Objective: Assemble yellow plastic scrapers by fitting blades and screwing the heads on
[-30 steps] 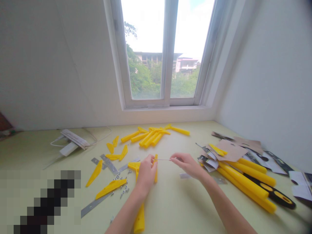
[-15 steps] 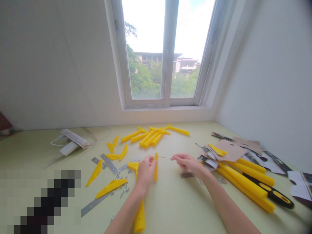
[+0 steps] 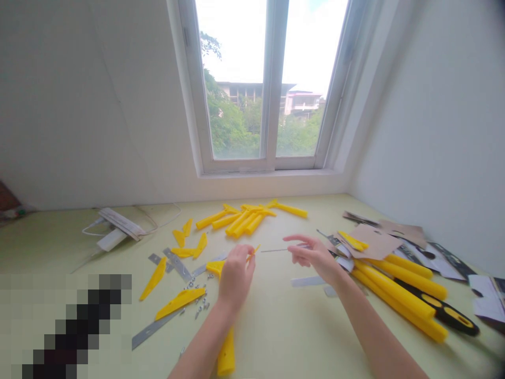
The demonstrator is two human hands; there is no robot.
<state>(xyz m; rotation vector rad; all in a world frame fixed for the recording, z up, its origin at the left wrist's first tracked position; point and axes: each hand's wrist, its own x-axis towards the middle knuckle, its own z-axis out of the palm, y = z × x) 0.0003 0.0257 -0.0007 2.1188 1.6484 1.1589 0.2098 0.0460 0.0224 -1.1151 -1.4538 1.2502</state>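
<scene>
My left hand (image 3: pixel 236 273), its grip closed with thumb and fingers together, pinches a small yellow piece (image 3: pixel 254 252) above the table (image 3: pixel 284 337); my right hand (image 3: pixel 312 258), index finger extended and the other fingers curled, holds a thin metal rod (image 3: pixel 273 250), seemingly a screwdriver, its rear part largely hidden. The tip of the rod points toward the yellow piece and stands just apart from it. Beneath my left hand lies a yellow handle (image 3: pixel 226 355), with loose screws (image 3: pixel 198 312) to its left.

Metal rod (image 3: pixel 275 250) now apart from yellow piece (image 3: pixel 255 252)
</scene>
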